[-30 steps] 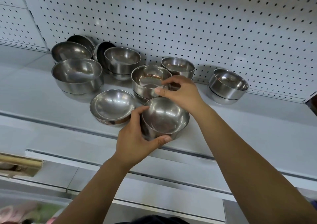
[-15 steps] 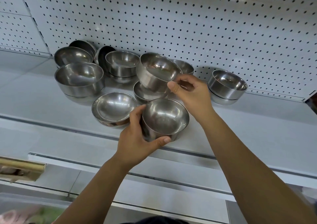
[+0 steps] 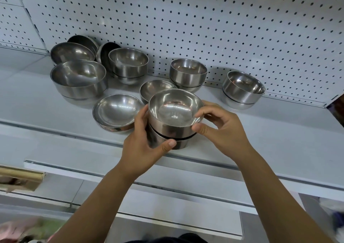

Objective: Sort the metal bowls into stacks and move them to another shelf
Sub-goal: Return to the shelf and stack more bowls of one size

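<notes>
**Two-bowl stack, front of shelf**

Item: upper bowl (image 3: pixel 173 110), nested in lower bowl (image 3: pixel 162 138) with a dark gap showing between them; both at the front of the shelf (image 3: pixel 270 131).
Right hand (image 3: pixel 223 131): fingers (image 3: pixel 202 112) and thumb pinch the upper bowl's right rim.
Left hand (image 3: pixel 141 146): curled round the lower bowl's left wall, thumb across its front.
Adjacent: shallow bowl (image 3: pixel 117 110) just left; single bowl (image 3: pixel 154 90) close behind; further stacks near the pegboard (image 3: pixel 204 29).

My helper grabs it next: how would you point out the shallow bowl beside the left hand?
On the white shelf under the pegboard, look near the front edge. Left of the left hand gripping a two-bowl stack sits the shallow bowl. It is wide and saucer-like; its neighbours are deep.
</notes>
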The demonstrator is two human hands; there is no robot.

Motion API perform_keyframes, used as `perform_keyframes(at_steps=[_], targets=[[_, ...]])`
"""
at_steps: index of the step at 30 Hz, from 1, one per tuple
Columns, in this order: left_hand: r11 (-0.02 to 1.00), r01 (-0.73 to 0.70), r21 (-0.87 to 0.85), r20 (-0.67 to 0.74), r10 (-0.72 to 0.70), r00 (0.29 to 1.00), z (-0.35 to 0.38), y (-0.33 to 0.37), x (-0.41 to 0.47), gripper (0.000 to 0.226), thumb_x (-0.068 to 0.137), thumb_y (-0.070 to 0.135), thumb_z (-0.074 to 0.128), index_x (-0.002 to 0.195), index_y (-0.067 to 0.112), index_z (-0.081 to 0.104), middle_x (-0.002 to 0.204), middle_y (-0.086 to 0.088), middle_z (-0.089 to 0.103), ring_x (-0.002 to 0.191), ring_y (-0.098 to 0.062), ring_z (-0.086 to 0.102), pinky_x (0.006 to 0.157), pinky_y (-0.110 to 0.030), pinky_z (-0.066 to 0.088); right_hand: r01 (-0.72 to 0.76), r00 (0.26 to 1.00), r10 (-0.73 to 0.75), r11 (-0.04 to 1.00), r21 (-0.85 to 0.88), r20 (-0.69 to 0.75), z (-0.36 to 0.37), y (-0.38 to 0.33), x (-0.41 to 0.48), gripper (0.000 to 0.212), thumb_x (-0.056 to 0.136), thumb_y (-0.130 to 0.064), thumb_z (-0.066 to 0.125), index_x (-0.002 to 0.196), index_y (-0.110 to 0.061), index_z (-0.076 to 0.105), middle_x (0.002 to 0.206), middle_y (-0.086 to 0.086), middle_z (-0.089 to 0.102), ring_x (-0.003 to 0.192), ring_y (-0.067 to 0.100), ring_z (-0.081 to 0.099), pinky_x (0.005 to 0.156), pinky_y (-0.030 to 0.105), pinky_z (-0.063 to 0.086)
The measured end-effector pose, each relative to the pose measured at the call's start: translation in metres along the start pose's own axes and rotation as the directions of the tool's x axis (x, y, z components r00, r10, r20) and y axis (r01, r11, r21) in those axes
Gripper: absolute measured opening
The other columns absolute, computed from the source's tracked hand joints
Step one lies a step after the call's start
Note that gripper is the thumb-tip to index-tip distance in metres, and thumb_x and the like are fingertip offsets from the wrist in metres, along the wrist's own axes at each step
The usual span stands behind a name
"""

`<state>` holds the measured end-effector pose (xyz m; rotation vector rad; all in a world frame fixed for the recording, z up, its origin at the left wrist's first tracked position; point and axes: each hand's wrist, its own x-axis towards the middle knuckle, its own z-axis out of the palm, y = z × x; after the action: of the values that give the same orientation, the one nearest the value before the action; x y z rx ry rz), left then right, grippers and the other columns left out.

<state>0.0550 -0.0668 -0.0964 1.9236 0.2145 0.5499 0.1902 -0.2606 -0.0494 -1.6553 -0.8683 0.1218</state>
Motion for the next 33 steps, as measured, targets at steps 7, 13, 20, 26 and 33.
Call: perform_keyframes(at_steps=[7,13,20,26,33], targets=[[1.0,0.01,0.0,-0.009,-0.01,1.0,0.002,0.0,-0.001,0.102,0.07,0.069,0.074,0.153,0.039,0.023,0.143,0.03,0.051,0.13,0.008,0.051,0.101,-0.024,0.049,-0.019,0.998,0.019,1.0,0.004,0.061,-0.005,0.005,0.0,0.048,0.068,-0.057,0.087,0.106,-0.03,0.077,0.137,0.0,0.065,0.133,0.018,0.058,0.115,0.042,0.045],[0.999,0.009,-0.035,-0.002,-0.009,1.0,0.002,0.0,-0.002,0.1,0.075,0.062,0.075,0.155,0.037,0.023,0.147,0.022,0.051,0.135,-0.001,0.051,0.107,-0.03,0.05,-0.092,0.996,0.091,0.996,0.016,0.019,-0.016,-0.001,0.021,0.058,0.085,-0.063,0.069,0.127,-0.023,0.069,0.127,-0.003,0.071,0.12,0.013,0.067,0.106,0.034,0.052],[0.998,-0.005,-0.062,-0.008,0.005,1.0,0.001,0.001,-0.004,0.098,0.076,0.06,0.076,0.155,0.04,0.021,0.149,0.024,0.048,0.136,0.0,0.049,0.107,-0.027,0.048,-0.321,0.945,0.293,0.918,-0.232,-0.148,-0.025,0.015,0.083,0.059,0.089,-0.059,0.071,0.143,-0.043,0.052,0.144,-0.006,0.056,0.123,0.009,0.057,0.105,0.035,0.048],[0.998,-0.016,0.06,-0.012,0.017,1.0,0.002,0.001,-0.002,0.106,0.069,0.079,0.068,0.154,0.047,0.014,0.143,0.021,0.054,0.124,-0.003,0.057,0.096,-0.019,0.048,-0.35,0.937,0.32,0.875,-0.333,-0.143,-0.018,0.017,0.118,0.07,0.091,-0.055,0.071,0.152,-0.03,0.045,0.158,-0.004,0.044,0.139,0.018,0.046,0.101,0.027,0.035],[0.995,-0.026,0.095,-0.024,0.029,0.999,0.003,-0.001,-0.001,0.106,0.069,0.089,0.059,0.154,0.044,0.015,0.139,0.017,0.057,0.121,-0.008,0.06,0.094,-0.022,0.052,-0.342,0.939,0.297,0.864,-0.369,-0.176,-0.011,0.034,0.136,0.052,0.089,-0.053,0.074,0.126,-0.02,0.059,0.124,-0.005,0.056,0.117,0.02,0.056,0.09,0.029,0.039]])
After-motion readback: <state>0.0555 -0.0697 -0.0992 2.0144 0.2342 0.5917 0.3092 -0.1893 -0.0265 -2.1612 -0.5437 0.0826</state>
